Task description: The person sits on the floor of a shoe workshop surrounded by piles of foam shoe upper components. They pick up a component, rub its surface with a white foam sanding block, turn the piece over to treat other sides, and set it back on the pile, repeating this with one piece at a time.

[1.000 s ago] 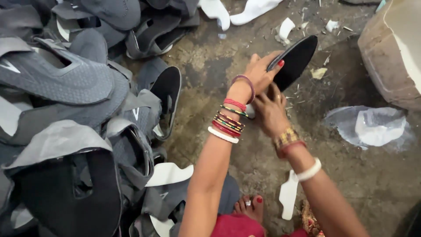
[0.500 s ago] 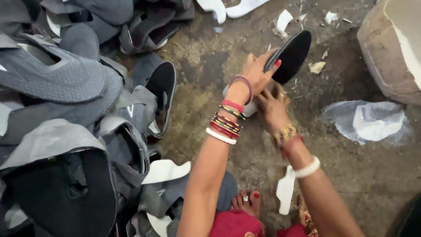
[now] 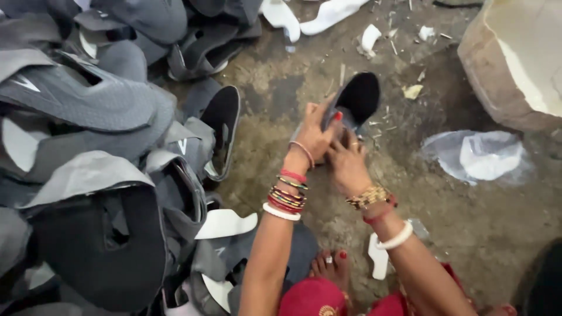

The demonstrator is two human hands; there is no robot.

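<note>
A black and grey shoe upper (image 3: 357, 96) is held up over the dirt floor in the middle of the head view. My left hand (image 3: 316, 136) grips its near end from the left, thumb on top, with several coloured bangles on the wrist. My right hand (image 3: 346, 167) sits just below and to the right, fingers closed on the same end of the piece. Which part each finger pinches is hidden by the hands.
A big heap of grey and black shoe uppers (image 3: 99, 152) fills the left side. White cut-out scraps (image 3: 225, 223) lie by my foot (image 3: 333, 266). A clear plastic bag (image 3: 480, 157) and a tan sack (image 3: 518, 58) sit at the right.
The shoe upper has turned from lying slanted to standing more upright, and both hands have shifted down along it. The view has moved slightly.
</note>
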